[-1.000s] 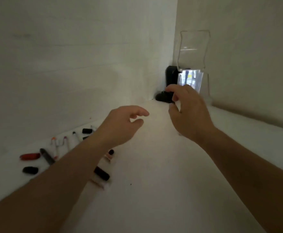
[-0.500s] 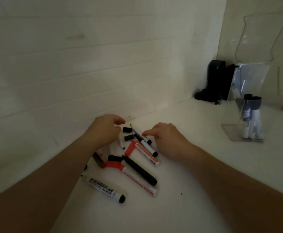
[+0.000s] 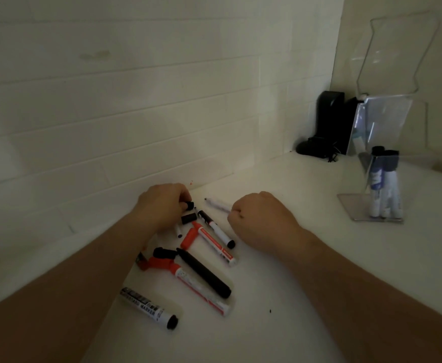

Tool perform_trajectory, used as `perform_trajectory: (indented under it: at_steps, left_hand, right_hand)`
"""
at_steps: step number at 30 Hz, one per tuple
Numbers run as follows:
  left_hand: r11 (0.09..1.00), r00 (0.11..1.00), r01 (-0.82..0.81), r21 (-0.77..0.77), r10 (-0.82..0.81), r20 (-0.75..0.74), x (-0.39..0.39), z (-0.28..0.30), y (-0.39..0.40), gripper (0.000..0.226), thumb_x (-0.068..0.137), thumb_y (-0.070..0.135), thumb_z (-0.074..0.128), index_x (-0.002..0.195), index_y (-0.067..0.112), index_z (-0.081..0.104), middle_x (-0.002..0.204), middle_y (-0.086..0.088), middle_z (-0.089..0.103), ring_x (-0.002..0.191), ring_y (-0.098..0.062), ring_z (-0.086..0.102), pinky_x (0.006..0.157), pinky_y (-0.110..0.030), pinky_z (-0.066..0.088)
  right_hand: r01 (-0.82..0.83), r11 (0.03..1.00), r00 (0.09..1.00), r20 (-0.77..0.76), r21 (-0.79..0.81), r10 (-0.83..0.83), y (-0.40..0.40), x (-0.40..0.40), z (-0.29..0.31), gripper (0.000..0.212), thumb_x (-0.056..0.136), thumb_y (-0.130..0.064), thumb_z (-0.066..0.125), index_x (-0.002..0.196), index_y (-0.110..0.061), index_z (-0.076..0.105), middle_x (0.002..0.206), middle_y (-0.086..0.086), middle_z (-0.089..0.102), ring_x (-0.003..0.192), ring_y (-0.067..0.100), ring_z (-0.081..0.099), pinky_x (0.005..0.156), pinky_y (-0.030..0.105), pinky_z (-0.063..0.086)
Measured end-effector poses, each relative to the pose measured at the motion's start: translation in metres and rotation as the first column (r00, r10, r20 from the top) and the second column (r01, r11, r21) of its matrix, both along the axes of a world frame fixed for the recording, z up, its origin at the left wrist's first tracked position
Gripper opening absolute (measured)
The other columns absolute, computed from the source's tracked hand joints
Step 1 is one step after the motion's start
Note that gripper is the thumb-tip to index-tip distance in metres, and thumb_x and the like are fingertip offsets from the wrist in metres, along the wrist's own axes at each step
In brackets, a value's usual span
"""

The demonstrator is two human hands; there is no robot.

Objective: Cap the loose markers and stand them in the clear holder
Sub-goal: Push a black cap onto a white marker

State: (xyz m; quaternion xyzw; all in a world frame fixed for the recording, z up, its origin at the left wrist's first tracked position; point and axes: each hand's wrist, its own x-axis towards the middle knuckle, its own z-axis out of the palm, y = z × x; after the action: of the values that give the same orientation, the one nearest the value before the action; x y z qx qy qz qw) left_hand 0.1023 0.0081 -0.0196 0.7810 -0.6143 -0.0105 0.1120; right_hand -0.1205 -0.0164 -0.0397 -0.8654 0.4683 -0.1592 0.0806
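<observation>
Several loose markers and caps lie on the white counter against the tiled wall. My left hand (image 3: 162,205) pinches a small black cap (image 3: 189,205) at the wall end of the pile. My right hand (image 3: 262,218) is closed on the rear end of a thin white uncapped marker (image 3: 216,204) whose tip points left. Below lie a red-capped marker (image 3: 209,242), a black-ended white marker (image 3: 216,227), a black marker (image 3: 204,273), a second red marker (image 3: 188,281) and a whiteboard marker (image 3: 149,307). The clear holder (image 3: 372,208) at right holds capped markers (image 3: 383,184) upright.
A black device (image 3: 327,121) with a cable sits in the back corner. A clear acrylic stand (image 3: 387,100) leans behind the holder. A loose black cap (image 3: 189,218) lies between my hands. The tiled wall runs close along the left.
From one second ago the view swung from the holder back to the marker pile. In the last half second my left hand took the black cap and my right hand closed on the thin marker.
</observation>
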Motion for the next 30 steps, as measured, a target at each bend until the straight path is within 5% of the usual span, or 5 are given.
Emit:
perform_trajectory:
  at_steps: [2, 6, 10, 16, 30]
  left_hand:
    - [0.998, 0.998, -0.009, -0.057, 0.006, -0.061, -0.003, 0.000, 0.002, 0.015, 0.095, 0.029, 0.064, 0.109, 0.031, 0.067, 0.114, 0.001, 0.069, 0.102, -0.021, 0.061, 0.092, -0.038, 0.052]
    - [0.970, 0.954, -0.017, -0.242, -0.057, -0.293, -0.018, 0.001, 0.010, 0.024, 0.097, 0.016, 0.063, 0.120, 0.022, 0.069, 0.113, 0.000, 0.068, 0.097, -0.014, 0.059, 0.084, -0.027, 0.047]
    - [0.942, 0.913, -0.053, -0.332, -0.089, -0.399, -0.033, -0.005, 0.022, 0.029, 0.094, 0.012, 0.065, 0.118, 0.027, 0.072, 0.116, 0.004, 0.068, 0.104, -0.014, 0.065, 0.092, -0.029, 0.050]
    - [0.918, 0.872, -0.044, -0.395, -0.157, -0.463, -0.035, -0.001, 0.033, 0.030, 0.091, 0.006, 0.068, 0.107, 0.031, 0.074, 0.109, 0.010, 0.073, 0.102, -0.007, 0.067, 0.099, -0.027, 0.050]
    - [0.928, 0.895, 0.110, -0.355, -0.247, -0.370, -0.047, 0.002, 0.036, 0.032, 0.093, 0.009, 0.067, 0.113, 0.032, 0.075, 0.104, 0.012, 0.071, 0.087, 0.002, 0.062, 0.081, -0.006, 0.043]
  right_hand:
    - [0.056, 0.998, 0.998, -0.009, -0.026, -0.056, 0.002, -0.006, 0.004, 0.030, 0.098, -0.035, 0.045, 0.069, -0.036, 0.052, 0.074, 0.000, 0.054, 0.070, 0.018, 0.052, 0.058, 0.030, 0.039]
    - [0.140, 0.990, 0.990, -0.004, -0.006, -0.140, -0.002, -0.023, 0.004, 0.012, 0.098, -0.030, 0.053, 0.103, -0.018, 0.050, 0.097, 0.006, 0.058, 0.079, 0.022, 0.054, 0.061, 0.032, 0.042]
    - [0.105, 0.994, 0.994, 0.011, 0.029, -0.105, -0.008, -0.036, -0.005, 0.063, 0.090, -0.003, 0.055, 0.146, -0.025, 0.036, 0.110, 0.007, 0.043, 0.082, 0.022, 0.048, 0.065, 0.031, 0.042]
    - [0.007, 1.000, 0.947, 0.321, 0.023, -0.014, -0.008, -0.036, -0.008, 0.021, 0.100, -0.034, 0.054, 0.117, -0.036, 0.066, 0.102, -0.007, 0.056, 0.089, 0.012, 0.055, 0.068, 0.019, 0.037]
    - [-0.025, 0.999, 0.885, 0.463, -0.047, 0.044, 0.007, -0.026, -0.006, 0.028, 0.097, -0.051, 0.057, 0.110, -0.033, 0.075, 0.102, -0.012, 0.071, 0.092, 0.005, 0.059, 0.074, 0.007, 0.037]
